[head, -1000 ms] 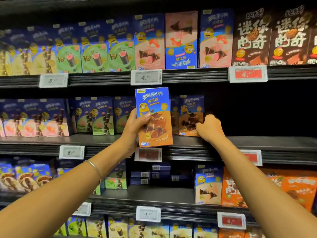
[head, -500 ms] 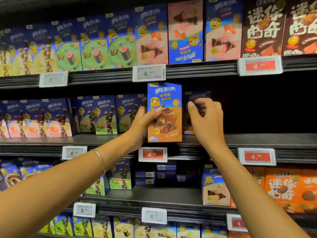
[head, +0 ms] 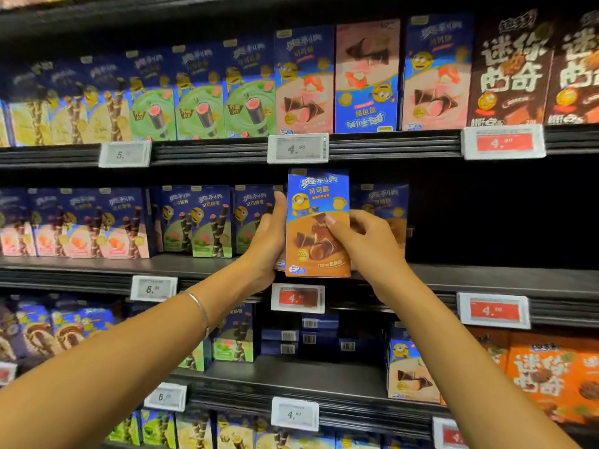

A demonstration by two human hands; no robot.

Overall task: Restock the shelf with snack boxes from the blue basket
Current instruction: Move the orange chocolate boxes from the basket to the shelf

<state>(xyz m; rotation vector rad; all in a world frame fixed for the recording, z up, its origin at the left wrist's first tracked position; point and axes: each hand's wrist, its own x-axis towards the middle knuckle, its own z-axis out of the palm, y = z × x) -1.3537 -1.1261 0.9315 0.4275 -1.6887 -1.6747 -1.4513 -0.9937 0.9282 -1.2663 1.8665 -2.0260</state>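
Note:
A blue-and-brown snack box stands upright at the front edge of the middle shelf. My left hand grips its left side, thumb up along the edge. My right hand holds its right side, with fingertips on the front face. Behind it, further back on the shelf, stands a second box of the same kind, partly hidden by my right hand. The blue basket is out of view.
Green and pink snack boxes fill the middle shelf to the left. To the right of the held box the shelf is dark. Price tags line the shelf edges. The shelves above and below hold more boxes.
My right hand left the rear box and came onto the right side of the front box. The front box stays upright at the shelf edge, and the camera has tilted down a little.

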